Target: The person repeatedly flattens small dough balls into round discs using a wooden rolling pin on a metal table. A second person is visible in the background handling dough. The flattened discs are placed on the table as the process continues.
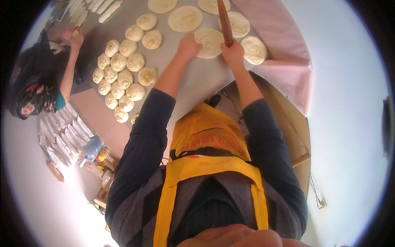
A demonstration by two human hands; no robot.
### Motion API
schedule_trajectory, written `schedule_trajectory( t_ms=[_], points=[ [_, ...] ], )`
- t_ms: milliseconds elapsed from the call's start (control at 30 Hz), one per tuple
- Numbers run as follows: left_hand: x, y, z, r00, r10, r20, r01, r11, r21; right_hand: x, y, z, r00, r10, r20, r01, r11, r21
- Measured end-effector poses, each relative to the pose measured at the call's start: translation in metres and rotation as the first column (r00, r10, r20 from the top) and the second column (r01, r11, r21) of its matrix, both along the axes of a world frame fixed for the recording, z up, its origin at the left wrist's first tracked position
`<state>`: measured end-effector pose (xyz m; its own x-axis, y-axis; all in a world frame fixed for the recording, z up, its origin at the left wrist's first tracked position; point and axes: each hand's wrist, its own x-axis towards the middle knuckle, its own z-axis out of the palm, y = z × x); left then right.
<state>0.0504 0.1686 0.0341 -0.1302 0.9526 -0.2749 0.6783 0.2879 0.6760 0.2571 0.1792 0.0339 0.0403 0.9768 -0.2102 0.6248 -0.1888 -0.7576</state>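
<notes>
My right hand [233, 54] is closed around the lower end of a wooden rolling pin [225, 24], which points away from me. Its thumb lies close to the right rim of a flattened dough round [209, 43]. At the left rim of that round is my left hand [189, 46], its thumb reaching over the dough; whether the fingers pinch it is hidden. More flat rounds lie about, among them one beyond the left hand [185, 19], one partly behind the pin [239, 25] and one by the table edge [255, 50].
Several coiled dough balls [125, 78] cover the left part of the metal table [197, 80]. Long dough strips [110, 11] lie at the far left, where another person's hand [76, 38] holds a piece. Pink cloth [287, 61] borders the right side. Stacked packets [66, 136] are at lower left.
</notes>
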Motion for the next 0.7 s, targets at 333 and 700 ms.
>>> schedule_trajectory(
  t_ms=[333,700],
  points=[
    [-0.017,-0.04,0.014,0.976,0.007,-0.218,0.021,0.992,0.124,0.006,0.005,0.013,0.999,0.049,-0.018,-0.049,0.998,0.026],
    [-0.172,-0.158,0.052,0.782,-0.357,-0.511,0.385,0.921,-0.054,0.1,-0.153,0.038,0.995,-0.012,-0.103,-0.031,0.913,-0.408]
  ],
)
